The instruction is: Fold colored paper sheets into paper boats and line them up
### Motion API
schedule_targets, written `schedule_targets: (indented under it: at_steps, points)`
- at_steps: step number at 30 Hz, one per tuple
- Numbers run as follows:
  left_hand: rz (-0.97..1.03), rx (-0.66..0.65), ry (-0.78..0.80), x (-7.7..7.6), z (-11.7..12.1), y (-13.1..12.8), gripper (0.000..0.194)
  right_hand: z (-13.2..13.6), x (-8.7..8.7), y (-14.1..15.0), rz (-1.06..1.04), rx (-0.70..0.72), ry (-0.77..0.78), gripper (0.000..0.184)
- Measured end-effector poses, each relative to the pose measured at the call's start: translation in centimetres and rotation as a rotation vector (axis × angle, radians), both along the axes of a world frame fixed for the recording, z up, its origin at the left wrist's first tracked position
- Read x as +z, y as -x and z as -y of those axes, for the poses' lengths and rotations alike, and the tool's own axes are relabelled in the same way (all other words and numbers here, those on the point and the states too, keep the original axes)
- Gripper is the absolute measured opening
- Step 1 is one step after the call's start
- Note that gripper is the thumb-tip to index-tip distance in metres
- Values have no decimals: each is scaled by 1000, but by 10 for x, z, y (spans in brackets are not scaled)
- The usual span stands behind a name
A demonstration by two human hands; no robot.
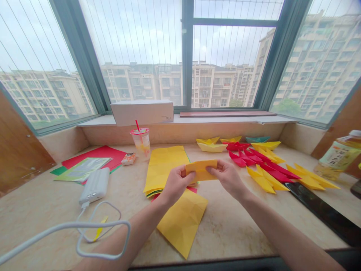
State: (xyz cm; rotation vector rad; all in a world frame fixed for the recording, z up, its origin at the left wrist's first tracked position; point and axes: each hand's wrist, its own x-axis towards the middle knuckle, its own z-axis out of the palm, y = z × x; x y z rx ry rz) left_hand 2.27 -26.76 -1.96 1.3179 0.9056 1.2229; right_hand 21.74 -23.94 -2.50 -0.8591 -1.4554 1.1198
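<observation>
Between my two hands a folded yellow paper (200, 171) is held up above the counter, its long side level. My left hand (178, 181) pinches its left end, thumb in front. At the right end my right hand (228, 176) grips it the same way. Below lies a creased yellow sheet (184, 222), turned cornerwise. Behind my left hand rests a stack of yellow paper (165, 165) with green edges showing underneath. To the right of my hands sit several folded paper boats, among them red boats (244, 158) and a yellow boat (265, 178).
A white power bank (95, 185) with a looping white cable (103, 224) lies left. A lidded plastic cup (141, 145) stands behind it, near red paper (96, 156). On the right are a long black object (324, 210) and a drink bottle (337, 158). A white box (142, 113) rests on the sill.
</observation>
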Motion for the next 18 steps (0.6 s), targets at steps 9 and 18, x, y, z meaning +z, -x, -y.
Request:
schedule_targets:
  at_steps: [9,18]
  points:
    - [-142,-178,73,1,10,-7,45,6,4,6,-8,-107,-47,46]
    - [-7,-86,34,0,7,-7,48,6,4,4,57,146,-5,47]
